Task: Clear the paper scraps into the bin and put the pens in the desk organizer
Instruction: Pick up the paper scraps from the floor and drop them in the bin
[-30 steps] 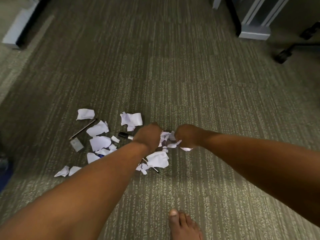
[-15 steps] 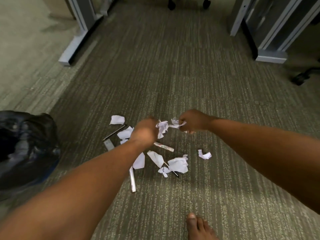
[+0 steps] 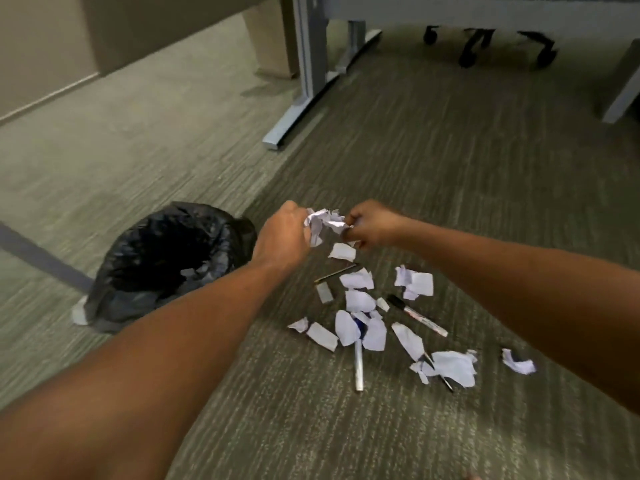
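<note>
My left hand [image 3: 282, 237] and my right hand [image 3: 372, 223] together grip a crumpled wad of white paper scraps [image 3: 323, 221], held above the carpet just right of the bin [image 3: 166, 261], which is lined with a black bag. Several more paper scraps [image 3: 360, 301] lie scattered on the carpet below my hands. Among them lie a black-capped marker [image 3: 417, 315], a silver pen [image 3: 358, 365], a thin dark pencil [image 3: 336, 273] and a pen partly hidden under a scrap [image 3: 446, 381]. No desk organizer is in view.
A grey desk leg with a long foot [image 3: 294, 123] stands behind the bin. Chair castors [image 3: 467, 57] sit under the desk at the back right. A second desk leg [image 3: 623, 95] is at the far right. A wall with baseboard [image 3: 45, 98] runs along the left.
Both hands have lifted the wad of scraps off the carpet and carried it left toward the bin. The view has swung left, bringing the bin fully into sight.
</note>
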The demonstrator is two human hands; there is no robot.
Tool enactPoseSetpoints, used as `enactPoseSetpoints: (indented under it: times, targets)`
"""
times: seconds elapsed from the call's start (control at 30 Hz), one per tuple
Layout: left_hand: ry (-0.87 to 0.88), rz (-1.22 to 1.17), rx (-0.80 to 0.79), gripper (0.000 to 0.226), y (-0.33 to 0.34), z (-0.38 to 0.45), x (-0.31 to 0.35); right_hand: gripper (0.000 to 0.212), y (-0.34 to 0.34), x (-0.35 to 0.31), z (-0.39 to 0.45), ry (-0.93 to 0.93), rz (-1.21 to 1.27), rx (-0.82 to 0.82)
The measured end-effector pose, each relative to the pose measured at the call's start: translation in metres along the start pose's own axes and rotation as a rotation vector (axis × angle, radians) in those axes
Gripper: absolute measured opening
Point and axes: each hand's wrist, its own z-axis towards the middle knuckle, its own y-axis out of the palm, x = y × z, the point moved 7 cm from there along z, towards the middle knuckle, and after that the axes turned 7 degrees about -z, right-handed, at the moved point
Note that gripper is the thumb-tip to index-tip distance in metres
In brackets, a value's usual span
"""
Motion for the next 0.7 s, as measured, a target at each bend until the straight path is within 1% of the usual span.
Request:
enactPoseSetpoints:
  times: [0.1, 0.2, 0.3, 0.4, 0.47, 0.53, 0.57, 0.63, 0.7]
  targets:
    - [-0.009, 0.035, 0.056, 0.031, -0.035, -0.006, -0.029, 0.003, 0.010, -0.049, 0.012, -0.075, 0.046, 0.001]
    - [-0.024, 0.078, 0.137, 0.029, -0.070, -0.013, -0.055, 0.004, 0.023, -0.094, 0.023, -0.130, 0.081, 0.021]
    - [-0.057, 0.120, 0.240, 0.020, -0.102, -0.026, -0.085, 0.009, 0.039, -0.137, 0.034, -0.198, 0.095, 0.017]
    - [-0.139, 0.151, 0.320, 0.023, -0.129, -0.041, -0.121, 0.022, 0.058, -0.176, 0.043, -0.253, 0.138, 0.019]
    - [-0.226, 0.168, 0.364, 0.025, -0.143, -0.055, -0.144, 0.020, 0.074, -0.200, 0.047, -0.275, 0.154, 0.003]
    - [-0.331, 0.191, 0.362, 0.021, -0.149, -0.068, -0.165, 0.020, 0.092, -0.222, 0.050, -0.295, 0.145, -0.017]
    - [-0.385, 0.190, 0.340, 0.020, -0.148, -0.073, -0.174, 0.025, 0.101, -0.232, 0.051, -0.303, 0.129, -0.042]
    - [-0.482, 0.173, 0.247, 0.030, -0.142, -0.080, -0.189, 0.038, 0.119, -0.247, 0.052, -0.322, 0.072, -0.115]
    - [-0.516, 0.175, 0.158, 0.039, -0.137, -0.082, -0.198, 0.049, 0.129, -0.257, 0.051, -0.348, 0.000, -0.153]
